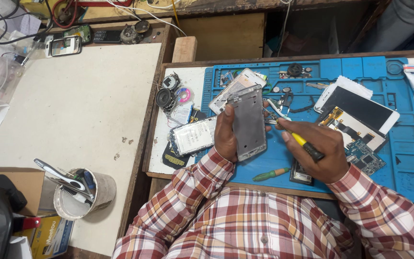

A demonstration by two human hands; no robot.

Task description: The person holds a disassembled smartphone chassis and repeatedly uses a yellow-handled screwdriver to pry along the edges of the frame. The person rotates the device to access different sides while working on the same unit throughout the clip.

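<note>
Left hand grips upright phone frame; right hand clenches yellow screwdriver, tip at its edge.

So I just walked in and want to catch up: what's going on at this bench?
A person in a plaid shirt is working on a stripped phone. The left hand holds a grey phone frame upright over the blue repair mat. The right hand holds a yellow-handled tool, its tip at the frame's right edge. A green screwdriver, a circuit board and other phone parts lie on the mat.
</note>
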